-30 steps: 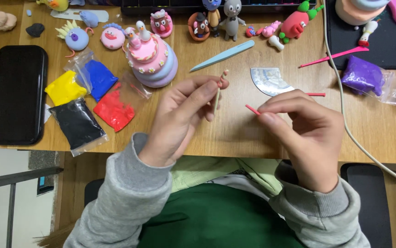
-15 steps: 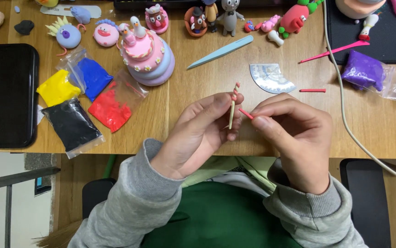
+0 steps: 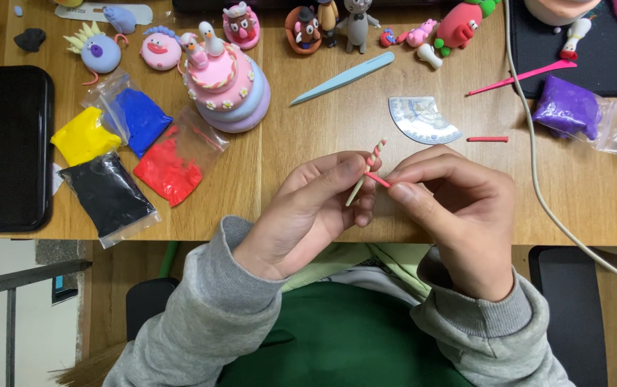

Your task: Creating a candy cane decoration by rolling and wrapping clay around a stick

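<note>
Left hand (image 3: 308, 215) is pinching a striped stick (image 3: 365, 172) above the table (image 3: 308, 129); right hand (image 3: 459, 215) is pinching a red strand (image 3: 378, 180) against it. Bags are holding yellow (image 3: 83, 137), blue (image 3: 140, 118), red (image 3: 169, 168), black (image 3: 108, 193), purple (image 3: 566, 107) clay.

Lighting is bright and even, seemingly from overhead, so the wooden tabletop (image 3: 308, 179) shows only short, soft shadows under the hands. There's a bit of glare on the clear plastic clay bags (image 3: 179, 154). Focus is sharp across the frame, with no motion blur and hardly any edge distortion.
</note>
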